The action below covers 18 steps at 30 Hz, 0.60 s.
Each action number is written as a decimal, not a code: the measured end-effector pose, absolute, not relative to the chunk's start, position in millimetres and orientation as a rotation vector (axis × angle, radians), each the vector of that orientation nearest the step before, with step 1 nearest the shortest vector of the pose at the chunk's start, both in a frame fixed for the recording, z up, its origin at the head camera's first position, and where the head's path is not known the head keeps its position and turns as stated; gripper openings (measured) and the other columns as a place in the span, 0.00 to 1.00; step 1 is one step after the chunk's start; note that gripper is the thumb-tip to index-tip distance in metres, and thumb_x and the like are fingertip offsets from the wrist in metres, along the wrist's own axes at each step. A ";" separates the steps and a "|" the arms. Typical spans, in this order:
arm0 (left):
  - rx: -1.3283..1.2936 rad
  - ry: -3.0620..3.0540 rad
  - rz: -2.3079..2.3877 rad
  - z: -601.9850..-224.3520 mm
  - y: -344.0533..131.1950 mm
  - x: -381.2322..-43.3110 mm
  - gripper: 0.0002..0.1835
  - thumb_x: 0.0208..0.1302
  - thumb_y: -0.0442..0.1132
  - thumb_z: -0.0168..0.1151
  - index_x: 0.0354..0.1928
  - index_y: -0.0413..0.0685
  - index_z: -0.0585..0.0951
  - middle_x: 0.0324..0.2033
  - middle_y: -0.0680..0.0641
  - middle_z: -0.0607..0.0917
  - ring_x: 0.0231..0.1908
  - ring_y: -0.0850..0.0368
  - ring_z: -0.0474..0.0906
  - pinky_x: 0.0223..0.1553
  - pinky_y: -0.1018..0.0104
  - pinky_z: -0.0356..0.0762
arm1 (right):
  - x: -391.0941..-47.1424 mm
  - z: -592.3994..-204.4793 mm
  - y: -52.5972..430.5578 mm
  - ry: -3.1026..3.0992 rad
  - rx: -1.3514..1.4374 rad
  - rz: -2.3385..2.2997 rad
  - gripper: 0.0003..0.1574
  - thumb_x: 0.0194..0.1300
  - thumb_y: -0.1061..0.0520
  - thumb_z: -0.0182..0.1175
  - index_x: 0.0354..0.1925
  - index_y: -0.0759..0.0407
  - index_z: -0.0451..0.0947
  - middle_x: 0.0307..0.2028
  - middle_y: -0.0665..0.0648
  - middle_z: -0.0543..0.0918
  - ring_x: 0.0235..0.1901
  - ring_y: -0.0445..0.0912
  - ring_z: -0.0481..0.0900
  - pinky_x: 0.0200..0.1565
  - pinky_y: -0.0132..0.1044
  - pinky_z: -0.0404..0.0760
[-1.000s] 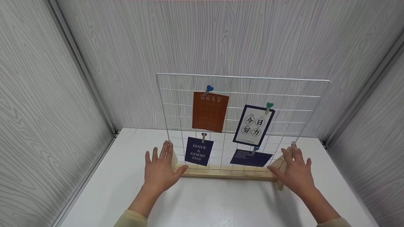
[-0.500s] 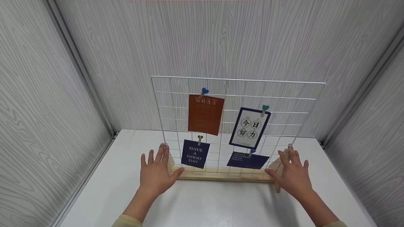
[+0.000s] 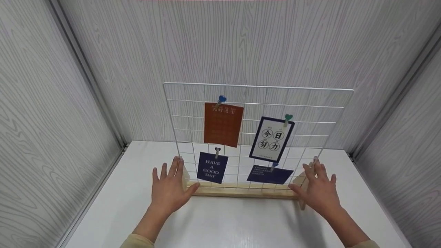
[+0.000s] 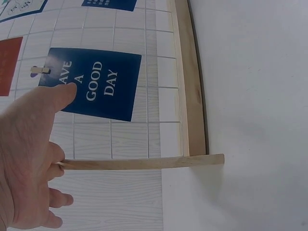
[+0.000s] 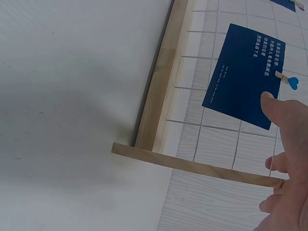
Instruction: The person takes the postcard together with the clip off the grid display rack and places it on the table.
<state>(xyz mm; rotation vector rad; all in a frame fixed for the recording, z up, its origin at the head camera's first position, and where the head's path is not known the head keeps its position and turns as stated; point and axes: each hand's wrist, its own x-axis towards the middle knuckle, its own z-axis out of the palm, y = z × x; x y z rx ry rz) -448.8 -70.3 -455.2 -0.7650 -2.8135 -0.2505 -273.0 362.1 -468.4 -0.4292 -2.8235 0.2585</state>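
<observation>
My left hand (image 3: 168,191) and right hand (image 3: 322,193), fingers loosely spread, touch the sides of the white wire-grid rack with pale wooden base (image 3: 241,192), centre frame. Probably light, stiff; I'd hold its flat wooden side pieces (image 4: 139,164).

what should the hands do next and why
Probably ease the left hand and right hand gently outward off the grid rack: all four cards are already held by clips, and both hands are at its sides, away from the clips. Whether the wooden base sits fully on the table is hard to tell.
</observation>
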 end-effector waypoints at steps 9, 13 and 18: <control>-0.751 -2.833 -0.229 -456.4 -70.6 -449.8 0.56 0.67 0.75 0.58 0.82 0.39 0.60 0.80 0.37 0.62 0.75 0.27 0.62 0.74 0.25 0.48 | -271.8 -468.7 361.9 -2.789 -0.379 0.239 0.59 0.66 0.29 0.69 0.76 0.67 0.66 0.74 0.80 0.60 0.75 0.76 0.55 0.65 0.85 0.53; -0.754 -2.838 -0.241 -454.8 -70.6 -450.3 0.56 0.67 0.74 0.59 0.81 0.38 0.61 0.80 0.37 0.62 0.75 0.26 0.61 0.74 0.24 0.48 | -272.0 -468.0 362.2 -2.810 -0.394 0.265 0.60 0.67 0.29 0.68 0.77 0.68 0.64 0.76 0.80 0.57 0.76 0.76 0.54 0.65 0.85 0.51; -0.757 -2.853 -0.250 -449.6 -69.5 -449.4 0.54 0.68 0.73 0.59 0.81 0.38 0.63 0.80 0.37 0.63 0.75 0.25 0.59 0.73 0.23 0.47 | -273.2 -466.0 364.2 -2.844 -0.426 0.328 0.60 0.68 0.31 0.68 0.79 0.68 0.62 0.77 0.80 0.53 0.76 0.76 0.52 0.66 0.85 0.48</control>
